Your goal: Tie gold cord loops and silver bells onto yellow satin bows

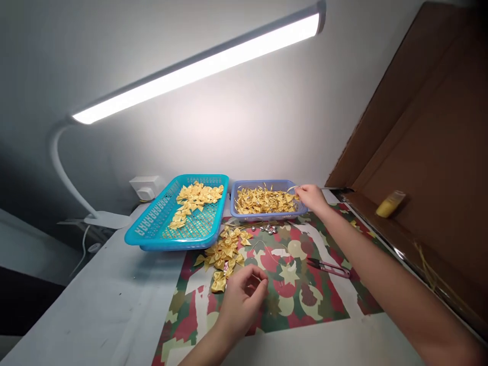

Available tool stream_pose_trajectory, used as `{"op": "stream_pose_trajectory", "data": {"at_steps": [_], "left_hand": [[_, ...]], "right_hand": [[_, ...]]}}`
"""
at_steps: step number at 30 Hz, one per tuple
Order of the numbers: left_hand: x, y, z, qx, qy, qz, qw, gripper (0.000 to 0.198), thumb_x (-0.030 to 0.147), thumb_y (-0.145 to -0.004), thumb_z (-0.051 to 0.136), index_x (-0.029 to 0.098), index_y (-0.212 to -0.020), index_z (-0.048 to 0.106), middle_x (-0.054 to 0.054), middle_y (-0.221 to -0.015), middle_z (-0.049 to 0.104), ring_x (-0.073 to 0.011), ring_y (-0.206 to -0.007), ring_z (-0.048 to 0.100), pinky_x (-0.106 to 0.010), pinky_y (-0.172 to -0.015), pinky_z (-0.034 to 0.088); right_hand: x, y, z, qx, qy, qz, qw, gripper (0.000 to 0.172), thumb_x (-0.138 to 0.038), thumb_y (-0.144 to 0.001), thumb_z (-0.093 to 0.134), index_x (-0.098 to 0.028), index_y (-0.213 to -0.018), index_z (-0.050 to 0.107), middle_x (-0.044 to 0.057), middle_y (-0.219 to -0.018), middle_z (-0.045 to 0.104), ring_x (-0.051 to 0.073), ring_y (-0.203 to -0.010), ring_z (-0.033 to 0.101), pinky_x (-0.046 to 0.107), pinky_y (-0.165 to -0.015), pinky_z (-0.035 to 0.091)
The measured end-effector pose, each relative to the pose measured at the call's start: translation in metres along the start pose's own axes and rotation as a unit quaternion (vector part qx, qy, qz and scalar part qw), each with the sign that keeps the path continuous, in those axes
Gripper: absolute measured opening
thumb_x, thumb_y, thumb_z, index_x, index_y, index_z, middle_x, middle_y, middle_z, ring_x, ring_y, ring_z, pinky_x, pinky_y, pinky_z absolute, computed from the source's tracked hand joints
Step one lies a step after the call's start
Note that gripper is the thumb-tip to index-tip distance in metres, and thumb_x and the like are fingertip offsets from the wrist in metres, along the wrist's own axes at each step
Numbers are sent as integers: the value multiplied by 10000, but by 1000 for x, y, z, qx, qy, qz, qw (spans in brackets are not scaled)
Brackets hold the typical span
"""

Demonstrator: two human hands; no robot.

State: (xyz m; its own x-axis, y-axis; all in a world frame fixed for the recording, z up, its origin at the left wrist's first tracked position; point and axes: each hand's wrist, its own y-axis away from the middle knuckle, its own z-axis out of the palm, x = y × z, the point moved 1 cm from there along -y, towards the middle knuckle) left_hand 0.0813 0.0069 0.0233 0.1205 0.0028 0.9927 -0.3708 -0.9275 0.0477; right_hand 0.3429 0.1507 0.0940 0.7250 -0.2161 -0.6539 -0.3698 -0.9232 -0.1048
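My right hand reaches to the right end of a purple basket heaped with golden ribbon pieces. Its fingers are pinched on a thin pale strip that curves over the rim. Nearer to me, my left hand hovers over the camouflage sheet, fingers curled and the thumb tip close to the index tip. Anything in that pinch is too small to make out. Just beyond it lies a pile of yellow satin bows. A thin thread loops across the sheet.
A turquoise basket with more bows stands at the left. Silver bells lie before the purple basket. Thread snips rest on the patterned sheet. A lit lamp spans overhead; a cardboard panel and yellow spool are at the right.
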Motion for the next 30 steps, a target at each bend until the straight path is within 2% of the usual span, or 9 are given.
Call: {"op": "stream_pose_trajectory", "data": {"at_steps": [3, 7, 9, 12, 16, 18, 20, 25, 30], "left_hand": [[2, 0, 0, 9, -31, 22, 999, 128, 256, -829, 538, 169, -743, 576, -11, -664, 576, -138, -567, 567, -221, -509, 423], [12, -1, -7, 71, -101, 87, 989, 132, 210, -793, 555, 173, -678, 607, -1, -623, 578, -116, -518, 513, -210, -484, 387], [18, -3, -17, 143, -114, 123, 975, 122, 188, -751, 588, 173, -634, 616, 12, -584, 577, -109, -493, 493, -209, -481, 378], [22, -9, -38, 228, -98, 123, 961, 67, 215, -749, 598, 175, -699, 617, 21, -605, 576, -113, -527, 495, -206, -506, 383], [18, -19, -60, 302, -67, 114, 944, 108, 271, -784, 562, 175, -741, 587, 20, -633, 561, -126, -588, 522, -205, -544, 414], [15, -22, -63, 314, -62, 113, 941, 119, 276, -784, 561, 171, -734, 583, 16, -635, 561, -127, -595, 528, -206, -554, 422], [12, -22, -62, 314, -64, 114, 940, 119, 279, -774, 574, 169, -731, 590, 20, -622, 557, -123, -576, 520, -206, -547, 415], [9, -20, -56, 301, -72, 124, 943, 112, 286, -746, 599, 176, -720, 604, 37, -591, 541, -114, -539, 493, -204, -529, 388], [9, -20, -53, 280, -77, 125, 949, 105, 277, -749, 591, 179, -713, 593, 38, -588, 540, -109, -521, 485, -200, -507, 372]], "right_hand": [[-11, -28, 4, -29, 8, 15, 999, 321, -321, -928, 570, -158, -1205, 563, 88, -1204, 595, 219, -1009, 620, 418, -841, 540], [-8, -23, 7, -17, 35, 0, 999, 297, -324, -932, 564, -162, -1180, 576, 84, -1185, 603, 207, -990, 623, 410, -837, 538], [-2, -3, 8, -4, 47, -29, 998, 239, -317, -928, 560, -151, -1093, 608, 66, -1052, 646, 180, -889, 631, 370, -791, 529], [4, 45, 16, -4, 50, -98, 994, 189, -245, -895, 504, -150, -993, 634, 33, -763, 660, 166, -700, 599, 295, -679, 463], [0, 115, 42, -90, 47, -199, 975, 129, -245, -829, 537, -195, -870, 648, -2, -727, 659, 151, -656, 589, 248, -588, 416], [-3, 136, 55, -124, 56, -237, 962, 65, -226, -790, 585, -204, -797, 646, 10, -796, 674, 169, -753, 605, 249, -621, 420], [-3, 143, 64, -123, 74, -247, 958, 70, -217, -815, 574, -194, -812, 640, 42, -858, 673, 199, -842, 596, 274, -678, 429], [-10, 131, 73, -122, 138, -259, 948, 88, -207, -850, 590, -167, -908, 643, 95, -970, 653, 250, -941, 562, 336, -768, 418], [-33, 119, 87, -193, 195, -334, 902, 71, -180, -815, 680, -181, -885, 667, 96, -994, 662, 265, -987, 549, 350, -807, 371]]}}
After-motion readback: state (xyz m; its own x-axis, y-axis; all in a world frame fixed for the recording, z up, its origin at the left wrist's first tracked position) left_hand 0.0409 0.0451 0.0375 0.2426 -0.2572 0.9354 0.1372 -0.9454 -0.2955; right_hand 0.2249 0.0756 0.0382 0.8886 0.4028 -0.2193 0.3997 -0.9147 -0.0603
